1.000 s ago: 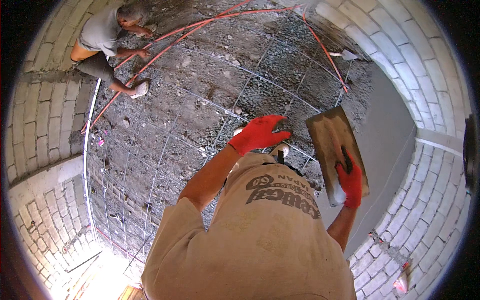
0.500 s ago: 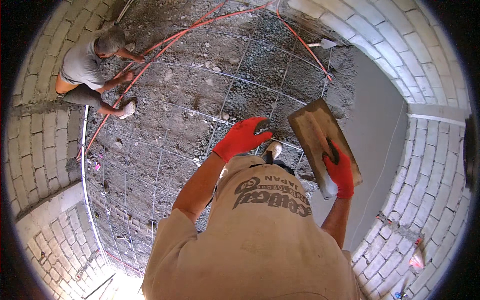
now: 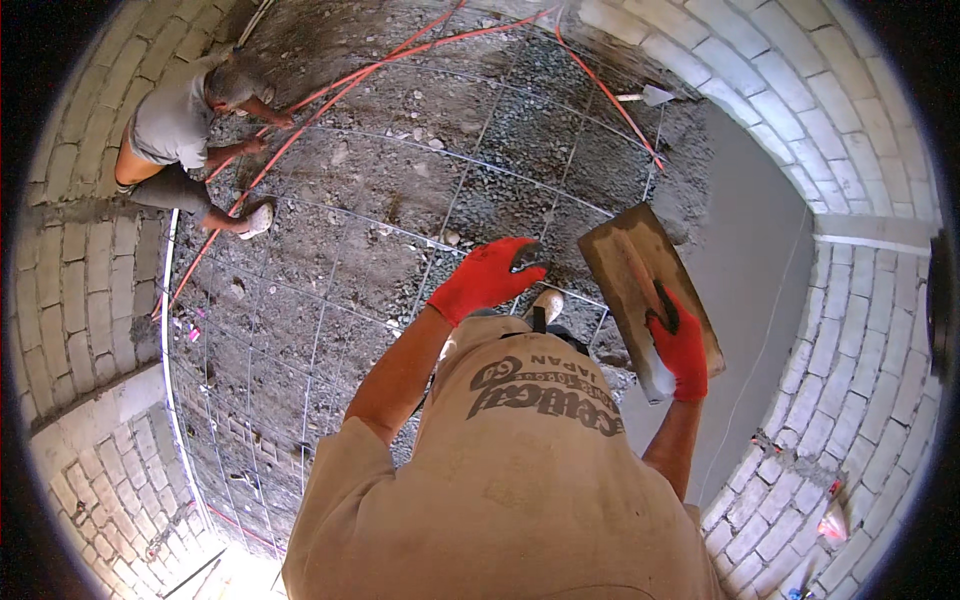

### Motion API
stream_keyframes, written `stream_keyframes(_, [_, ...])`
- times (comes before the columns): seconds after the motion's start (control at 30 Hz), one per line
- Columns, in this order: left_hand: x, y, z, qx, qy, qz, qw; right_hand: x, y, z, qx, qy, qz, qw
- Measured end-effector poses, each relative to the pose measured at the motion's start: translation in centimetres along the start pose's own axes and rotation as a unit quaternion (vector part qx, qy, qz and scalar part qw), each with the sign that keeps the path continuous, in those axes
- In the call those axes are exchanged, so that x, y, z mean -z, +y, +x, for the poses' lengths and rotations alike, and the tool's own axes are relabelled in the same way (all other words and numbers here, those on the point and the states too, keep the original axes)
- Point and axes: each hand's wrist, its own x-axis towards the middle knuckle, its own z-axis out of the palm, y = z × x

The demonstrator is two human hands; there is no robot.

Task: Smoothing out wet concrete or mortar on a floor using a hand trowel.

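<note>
Matt float [image 3: 630, 298], smth conc. [image 3: 748, 262]

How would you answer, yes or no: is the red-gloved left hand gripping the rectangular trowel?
No, the right hand grips the rectangular trowel, while the left hand is open and apart from it.

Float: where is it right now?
In the head view, the float is right of centre, gripped in the gloved right hand, with smooth grey concrete to its right and rubble to its left.
</note>
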Motion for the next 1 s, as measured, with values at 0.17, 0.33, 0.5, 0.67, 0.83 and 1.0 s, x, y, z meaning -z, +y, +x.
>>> stream_keyframes(0.17, [0.4,-0.3,0.1,0.010,-0.022,-0.010,1.000,-0.4,2.1,0.4,0.023,0.011,-0.003,1.000])
stream_keyframes(0.33, [1.2,0.3,-0.1,0.023,-0.033,-0.053,0.998,-0.5,2.6,1.0,0.042,0.020,-0.023,0.999])
stream_keyframes(0.5, [1.6,0.9,-0.1,0.020,0.001,-0.019,1.000,-0.1,2.0,1.9,0.046,0.003,-0.003,0.999])
stream_keyframes(0.67, [1.8,1.2,-0.2,0.014,0.025,-0.010,1.000,0.0,2.4,3.1,0.073,0.012,-0.046,0.996])
stream_keyframes(0.83, [1.3,0.8,-0.5,0.024,0.038,0.004,0.999,0.4,1.1,3.3,0.082,0.006,-0.043,0.996])
stream_keyframes(1.0, [1.2,1.3,-0.3,0.032,0.031,-0.006,0.999,0.7,2.2,3.9,0.116,0.017,-0.044,0.992])
